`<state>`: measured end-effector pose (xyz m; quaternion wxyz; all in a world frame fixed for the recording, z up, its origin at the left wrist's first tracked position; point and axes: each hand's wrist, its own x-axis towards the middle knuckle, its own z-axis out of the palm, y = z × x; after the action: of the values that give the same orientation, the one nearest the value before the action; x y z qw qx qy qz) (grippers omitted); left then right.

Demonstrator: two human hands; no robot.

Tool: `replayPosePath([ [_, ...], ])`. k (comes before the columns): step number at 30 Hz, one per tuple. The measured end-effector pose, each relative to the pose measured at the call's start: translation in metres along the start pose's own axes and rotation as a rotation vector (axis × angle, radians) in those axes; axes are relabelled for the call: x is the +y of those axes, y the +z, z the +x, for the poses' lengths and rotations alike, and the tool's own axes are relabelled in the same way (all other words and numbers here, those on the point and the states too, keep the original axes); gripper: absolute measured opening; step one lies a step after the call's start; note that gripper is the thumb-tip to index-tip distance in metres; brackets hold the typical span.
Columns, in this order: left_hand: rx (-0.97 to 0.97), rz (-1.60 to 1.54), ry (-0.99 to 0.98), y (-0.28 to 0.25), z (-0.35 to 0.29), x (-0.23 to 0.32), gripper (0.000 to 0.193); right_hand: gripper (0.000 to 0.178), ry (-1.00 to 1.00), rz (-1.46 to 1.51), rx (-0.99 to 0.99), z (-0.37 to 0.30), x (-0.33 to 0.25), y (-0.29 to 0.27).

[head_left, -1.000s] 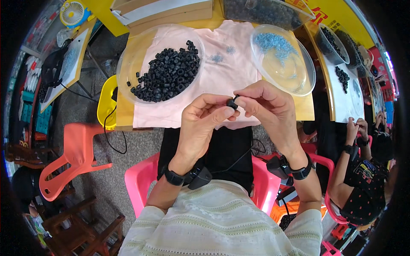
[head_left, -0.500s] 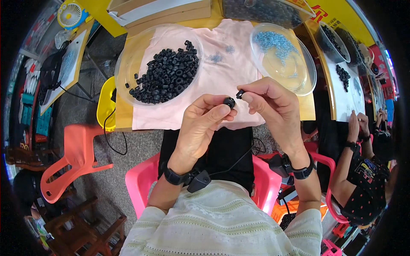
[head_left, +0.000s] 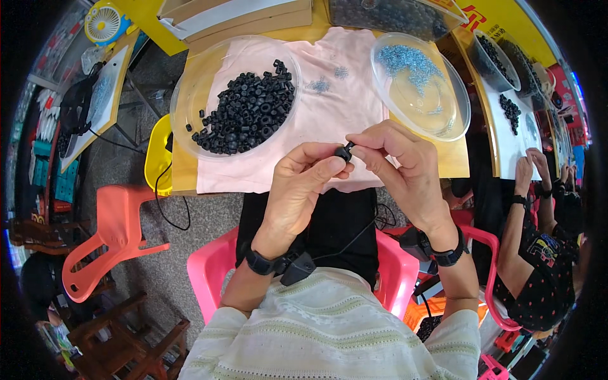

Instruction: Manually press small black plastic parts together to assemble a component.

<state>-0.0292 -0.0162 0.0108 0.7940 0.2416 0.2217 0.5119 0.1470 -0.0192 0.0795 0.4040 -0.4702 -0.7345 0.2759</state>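
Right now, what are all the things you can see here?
Small ring part: one, black, pinched between both hands.
Bowl of ring parts: one, clear, heaped with black pieces, table's left side.
Bowl of tiny bits: one, clear, pale blue bits inside, table's right side.
Cloth: one, pink, spread under the bowls.
Table: one, yellow-brown top.
Pink chair: one, under the person.
Orange chair: one, on the floor at left.
Fan: one, small, yellow and blue, top left.
Co-worker: one, dark dotted top, far right.
Left hand: one, black wristband.
Right hand: one, black wristband.
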Motion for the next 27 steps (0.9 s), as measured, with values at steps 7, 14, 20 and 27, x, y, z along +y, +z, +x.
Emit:
replayPosePath([
  [7, 0.018, -0.128, -0.094, -0.001, 0.004, -0.011, 0.017, 0.026, -0.091, -0.117, 0.036, -0.008, 0.013, 0.005],
  [14, 0.029, -0.185, -0.250, 0.007, 0.006, -0.009, 0.010, 0.039, -0.083, -0.144, 0.044, -0.016, 0.021, 0.012],
  [20, 0.044, -0.154, -0.264, 0.005, 0.008, -0.017, 0.006, 0.039, -0.071, -0.196, 0.067, -0.020, 0.029, 0.011],
  [27, 0.019, -0.125, -0.328, 0.012, 0.011, -0.010, 0.010, 0.035, -0.050, -0.113, 0.103, -0.019, 0.032, 0.011],
])
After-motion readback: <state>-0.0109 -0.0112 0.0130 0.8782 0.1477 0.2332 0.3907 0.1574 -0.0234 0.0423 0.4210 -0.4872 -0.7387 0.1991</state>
